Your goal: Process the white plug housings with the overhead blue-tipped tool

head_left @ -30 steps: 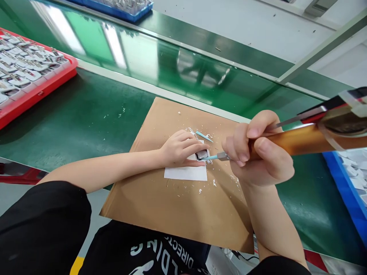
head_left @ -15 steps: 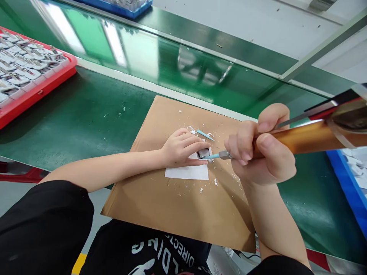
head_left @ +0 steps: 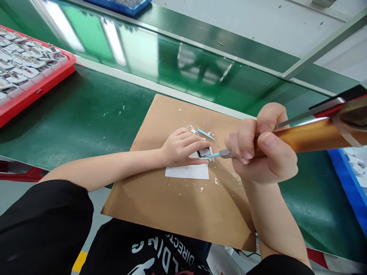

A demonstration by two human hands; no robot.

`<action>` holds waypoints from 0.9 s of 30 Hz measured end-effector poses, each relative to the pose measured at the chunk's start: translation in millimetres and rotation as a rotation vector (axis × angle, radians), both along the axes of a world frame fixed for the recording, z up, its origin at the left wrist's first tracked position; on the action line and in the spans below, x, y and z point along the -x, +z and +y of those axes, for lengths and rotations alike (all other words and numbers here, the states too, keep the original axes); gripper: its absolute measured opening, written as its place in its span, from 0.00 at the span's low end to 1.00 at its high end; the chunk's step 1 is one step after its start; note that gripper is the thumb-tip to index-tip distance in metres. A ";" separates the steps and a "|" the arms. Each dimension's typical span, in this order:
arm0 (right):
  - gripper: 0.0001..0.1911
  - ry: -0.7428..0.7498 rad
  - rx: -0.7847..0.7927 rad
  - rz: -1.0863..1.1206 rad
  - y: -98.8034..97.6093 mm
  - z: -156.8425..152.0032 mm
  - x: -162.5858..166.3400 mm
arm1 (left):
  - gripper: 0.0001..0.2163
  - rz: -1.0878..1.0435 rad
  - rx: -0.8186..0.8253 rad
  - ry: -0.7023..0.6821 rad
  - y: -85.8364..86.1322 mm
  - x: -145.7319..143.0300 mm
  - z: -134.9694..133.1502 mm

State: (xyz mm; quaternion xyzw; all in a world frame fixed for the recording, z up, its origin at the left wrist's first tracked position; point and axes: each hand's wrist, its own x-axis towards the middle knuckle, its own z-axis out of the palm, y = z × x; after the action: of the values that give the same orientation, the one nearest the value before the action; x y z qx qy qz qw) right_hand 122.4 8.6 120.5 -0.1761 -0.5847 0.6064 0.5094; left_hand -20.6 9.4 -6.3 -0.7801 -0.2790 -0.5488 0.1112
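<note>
My left hand (head_left: 180,148) rests on a white paper sheet (head_left: 187,172) on a brown cardboard mat (head_left: 177,206), its fingers pinching a small dark square part (head_left: 204,152) against the sheet. My right hand (head_left: 266,151) is wrapped round an amber-coloured dispensing tool (head_left: 309,137). The tool's light-blue tip (head_left: 211,155) touches the part's near edge. A spare light-blue tip (head_left: 205,133) lies on the mat just beyond my left hand. White crumbs are scattered around the sheet.
A red tray (head_left: 43,86) filled with several small parts sits at the left on the green bench (head_left: 80,118). A blue bin (head_left: 348,183) stands at the right edge, another blue tray (head_left: 123,5) at the top. A glossy green conveyor strip (head_left: 160,61) runs behind the mat.
My right hand and the tool have shifted slightly up and to the right; the tip stays on the part. My left hand has held still.
</note>
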 end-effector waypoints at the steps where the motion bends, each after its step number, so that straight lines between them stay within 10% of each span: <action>1: 0.14 0.001 0.000 0.002 -0.1 0.1 -0.2 | 0.18 0.001 -0.001 0.004 0.1 0.0 0.1; 27: 0.13 -0.056 -0.015 -0.040 -1.0 4.7 0.0 | 0.14 0.051 0.007 -0.014 -2.5 1.0 1.8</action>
State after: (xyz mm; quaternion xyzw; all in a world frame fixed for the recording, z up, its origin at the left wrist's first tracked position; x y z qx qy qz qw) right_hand 122.4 13.2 119.5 -0.2006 -0.5941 0.5839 0.5156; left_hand -21.6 11.2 -8.8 -0.7962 -0.2725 -0.5285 0.1116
